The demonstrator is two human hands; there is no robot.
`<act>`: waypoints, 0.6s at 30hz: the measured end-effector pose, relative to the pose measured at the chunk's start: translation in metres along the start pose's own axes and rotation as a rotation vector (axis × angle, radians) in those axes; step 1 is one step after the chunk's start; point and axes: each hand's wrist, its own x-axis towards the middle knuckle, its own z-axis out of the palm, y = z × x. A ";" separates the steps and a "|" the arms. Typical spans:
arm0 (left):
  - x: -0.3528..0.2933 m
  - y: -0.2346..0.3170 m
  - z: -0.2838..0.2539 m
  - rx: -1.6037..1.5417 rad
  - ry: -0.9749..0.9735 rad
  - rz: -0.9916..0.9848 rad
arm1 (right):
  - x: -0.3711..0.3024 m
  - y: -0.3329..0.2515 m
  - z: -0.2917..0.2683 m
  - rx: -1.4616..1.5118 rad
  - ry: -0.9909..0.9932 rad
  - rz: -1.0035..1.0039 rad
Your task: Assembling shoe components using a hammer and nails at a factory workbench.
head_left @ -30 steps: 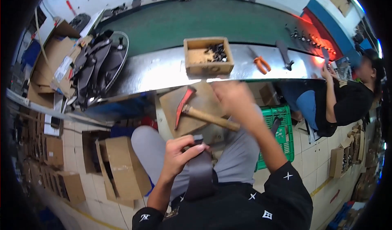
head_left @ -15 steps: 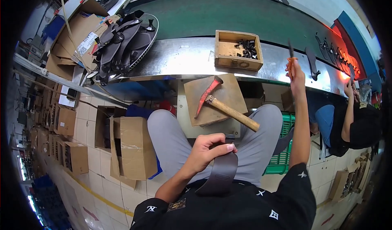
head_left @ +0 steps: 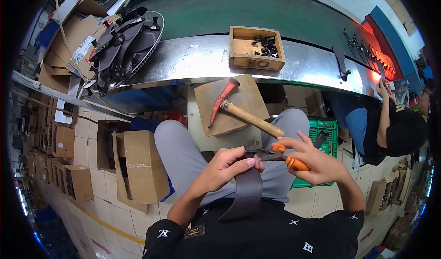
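A dark grey shoe sole (head_left: 248, 192) hangs down before my chest, its upper end pinched between the thumb and fingers of my left hand (head_left: 229, 167). A small black piece shows at that end, just above the fingertips. My right hand (head_left: 317, 161) is closed around an orange-handled tool (head_left: 297, 163), which looks like scissors or pliers. One finger of this hand sticks out. The tool's dark metal end points left and meets the sole's upper end beside my left fingertips; the exact contact is too small to make out.
A red-headed hammer (head_left: 252, 117) rests on a wooden block (head_left: 206, 98) before my knees. Beyond are a wooden box (head_left: 257, 65) of black pieces, a basket of heeled soles (head_left: 124, 47) and a green conveyor (head_left: 206, 17). At right, a co-worker (head_left: 390, 135) sits by a glowing red heater.
My right hand has come down and left from beside the conveyor, bringing the orange-handled tool to the sole. My left hand still holds the sole. The view has shifted slightly.
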 end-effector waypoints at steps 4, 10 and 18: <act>0.000 -0.003 0.000 0.026 -0.092 -0.004 | 0.001 -0.019 -0.012 -0.180 -0.027 0.092; 0.002 0.001 -0.001 0.050 -0.038 -0.007 | 0.010 -0.032 -0.021 -0.251 -0.031 0.111; 0.000 -0.010 -0.005 -0.045 0.019 -0.043 | 0.016 -0.043 -0.017 -0.103 0.013 0.157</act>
